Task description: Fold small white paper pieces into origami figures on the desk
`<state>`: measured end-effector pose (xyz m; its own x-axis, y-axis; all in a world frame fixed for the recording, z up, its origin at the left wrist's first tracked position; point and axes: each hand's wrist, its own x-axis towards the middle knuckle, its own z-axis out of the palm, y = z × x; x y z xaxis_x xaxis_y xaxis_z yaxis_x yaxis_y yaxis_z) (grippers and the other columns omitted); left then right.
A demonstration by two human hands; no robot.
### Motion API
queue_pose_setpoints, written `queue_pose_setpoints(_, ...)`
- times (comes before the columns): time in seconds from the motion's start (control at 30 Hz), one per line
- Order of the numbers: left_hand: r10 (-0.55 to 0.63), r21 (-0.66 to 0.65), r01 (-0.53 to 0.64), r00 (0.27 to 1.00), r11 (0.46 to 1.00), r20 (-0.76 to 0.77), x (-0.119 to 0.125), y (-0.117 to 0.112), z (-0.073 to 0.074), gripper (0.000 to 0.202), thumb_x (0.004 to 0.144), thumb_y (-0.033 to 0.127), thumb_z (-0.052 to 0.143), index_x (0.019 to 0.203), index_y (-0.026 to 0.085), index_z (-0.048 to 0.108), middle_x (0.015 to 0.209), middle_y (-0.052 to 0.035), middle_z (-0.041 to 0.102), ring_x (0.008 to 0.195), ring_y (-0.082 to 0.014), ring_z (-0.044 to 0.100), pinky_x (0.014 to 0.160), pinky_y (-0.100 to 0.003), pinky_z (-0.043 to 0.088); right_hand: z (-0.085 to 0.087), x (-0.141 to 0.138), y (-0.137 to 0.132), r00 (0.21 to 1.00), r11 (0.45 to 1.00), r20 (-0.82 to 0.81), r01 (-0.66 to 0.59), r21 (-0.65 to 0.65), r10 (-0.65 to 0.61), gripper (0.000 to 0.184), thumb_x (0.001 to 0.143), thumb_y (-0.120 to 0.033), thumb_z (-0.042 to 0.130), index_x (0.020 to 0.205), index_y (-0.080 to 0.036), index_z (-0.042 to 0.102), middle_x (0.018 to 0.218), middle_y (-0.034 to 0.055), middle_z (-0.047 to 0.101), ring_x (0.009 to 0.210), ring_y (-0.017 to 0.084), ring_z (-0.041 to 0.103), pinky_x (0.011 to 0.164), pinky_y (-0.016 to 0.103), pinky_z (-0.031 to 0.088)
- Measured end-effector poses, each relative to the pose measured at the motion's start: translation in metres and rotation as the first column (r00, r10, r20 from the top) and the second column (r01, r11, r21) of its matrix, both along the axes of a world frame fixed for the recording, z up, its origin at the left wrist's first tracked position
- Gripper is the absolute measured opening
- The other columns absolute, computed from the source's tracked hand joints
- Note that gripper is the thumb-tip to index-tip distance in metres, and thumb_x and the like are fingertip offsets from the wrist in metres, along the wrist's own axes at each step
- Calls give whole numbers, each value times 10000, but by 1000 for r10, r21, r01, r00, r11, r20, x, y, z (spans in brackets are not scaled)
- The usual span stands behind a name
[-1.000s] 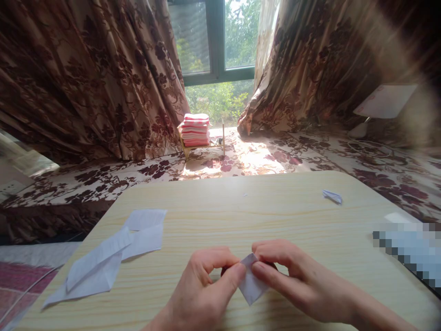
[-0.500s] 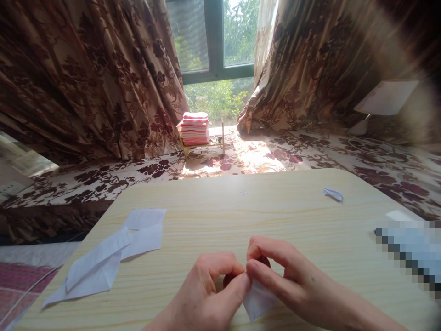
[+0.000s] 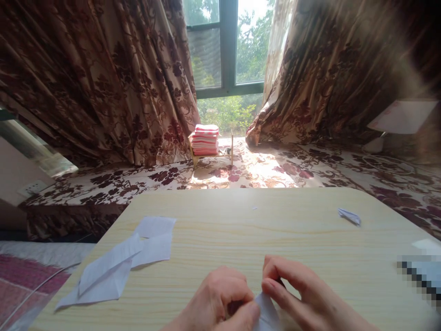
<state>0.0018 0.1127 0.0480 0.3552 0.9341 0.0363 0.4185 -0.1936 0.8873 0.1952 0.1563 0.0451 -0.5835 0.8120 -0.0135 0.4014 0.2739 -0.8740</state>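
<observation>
A small piece of white paper [image 3: 266,313] is between my hands at the table's near edge, its lower part cut off by the frame. My left hand [image 3: 223,301] pinches its left side between thumb and curled fingers. On the other side, my right hand [image 3: 298,289] holds the top edge of the paper with thumb and forefinger tips close together. To the left lie several loose sheets of paper [image 3: 103,271], overlapping. A small folded paper strip [image 3: 349,216] rests at the far right of the table.
The pale wooden table [image 3: 213,239] has a tiny paper scrap [image 3: 254,208] near its far side. A pixelated flat object [image 3: 425,276] lies at the right edge. Beyond stand a stack of pink cloths [image 3: 206,139] on a small rack, a lamp [image 3: 403,117] and patterned curtains [image 3: 144,92].
The view has tilted up and shifted left, so everything sits lower and further right. My hands have moved slightly apart, with more of the paper showing between them.
</observation>
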Motion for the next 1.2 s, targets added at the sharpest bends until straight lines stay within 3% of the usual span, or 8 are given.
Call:
queue_pose_setpoints(0.13, 152, -7, -152, 988, 988, -17, -3, -3, 9, 311, 824, 261, 451, 527, 181, 404, 548, 13, 422, 569, -119, 441, 578, -245, 343, 4, 4, 6, 967, 966, -101, 243, 86, -235, 397, 915, -515, 399, 676, -211, 493, 625, -15, 476, 597, 135, 464, 562, 226, 412)
queue_pose_setpoints(0.3, 241, 19, -241, 970, 970, 35, 2, -5, 12, 326, 874, 337, 448, 614, 170, 554, 630, -15, 531, 660, -148, 494, 666, -255, 380, 3, -9, -8, 998, 999, -50, 32, 13, -31, 437, 948, -495, 311, 662, -204, 465, 650, -6, 499, 628, 137, 504, 600, 223, 437)
queue_pose_setpoints(0.57, 227, -138, -213, 969, 967, 100, 7, -5, 14, 302, 841, 363, 463, 602, 179, 481, 590, 15, 438, 610, -129, 436, 589, -226, 361, 3, -9, -17, 995, 986, -31, -91, 141, 97, 388, 938, -460, 386, 720, -208, 584, 669, 19, 550, 650, 153, 528, 650, 235, 485)
queue_pose_setpoints(0.8, 284, -3, -285, 956, 959, 70, 9, -10, 11, 324, 818, 309, 480, 528, 183, 410, 576, 5, 419, 622, -139, 436, 610, -251, 355, 7, -12, -21, 986, 977, -18, -159, 141, 163, 428, 955, -431, 367, 690, -191, 602, 673, 30, 569, 645, 139, 532, 645, 221, 479)
queue_pose_setpoints(0.97, 580, -98, -572, 805, 815, 125, -15, 8, 7, 325, 821, 362, 485, 555, 190, 414, 537, 47, 304, 543, -109, 303, 518, -229, 282, 3, -9, -20, 995, 992, -52, -79, 101, 84, 480, 938, -503, 358, 631, -192, 557, 625, 22, 530, 601, 137, 508, 595, 219, 468)
queue_pose_setpoints(1.03, 527, -113, -515, 836, 849, 149, -17, 9, 8, 338, 823, 417, 496, 587, 175, 493, 549, 42, 348, 557, -110, 324, 529, -228, 293, 2, -11, -20, 997, 995, -68, -25, 98, 32, 490, 934, -526, 346, 643, -192, 555, 612, 16, 518, 590, 136, 499, 582, 223, 465)
queue_pose_setpoints(1.1, 311, -265, -254, 929, 930, 201, -11, 6, 12, 352, 830, 453, 485, 625, 169, 514, 560, 38, 384, 543, -106, 338, 514, -230, 296, 1, -14, -20, 997, 994, -76, 6, 105, 2, 488, 937, -524, 337, 657, -191, 556, 610, 11, 513, 588, 135, 495, 578, 225, 461)
queue_pose_setpoints(1.2, 159, -324, -92, 970, 942, 186, -1, -2, 17, 311, 832, 405, 488, 629, 170, 488, 596, 25, 419, 581, -112, 376, 531, -226, 310, 1, -15, -20, 997, 992, -77, 13, 124, -3, 470, 947, -499, 328, 667, -193, 549, 614, 12, 512, 593, 137, 496, 574, 230, 449)
